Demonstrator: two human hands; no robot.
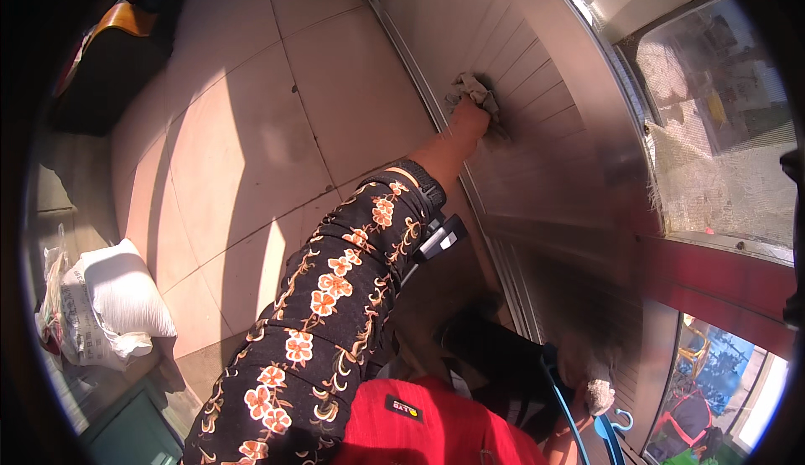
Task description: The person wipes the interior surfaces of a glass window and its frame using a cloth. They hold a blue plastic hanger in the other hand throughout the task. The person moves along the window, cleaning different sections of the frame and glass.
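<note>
My left hand (470, 118), at the end of a black sleeve embroidered with orange flowers, is closed on a crumpled grey cloth (477, 91). The cloth lies against the grooved lower panel of a metal door (534, 81). Low at the right, my right hand (577, 402) is partly in shadow beside a pale, rough wad (600, 396), perhaps a cloth or sponge; its fingers are hard to make out. Light-blue curved pieces, one ending in a hook (622, 420), are close to that hand. A red garment (427, 421) covers my front.
A metal track (415, 69) runs along the foot of the door on the tiled floor (239, 150). White sacks (119, 295) sit at the left, near a green box-like thing (135, 427). Torn mesh (685, 169) hangs at the right. A dark object with an orange top (129, 20) stands upper left.
</note>
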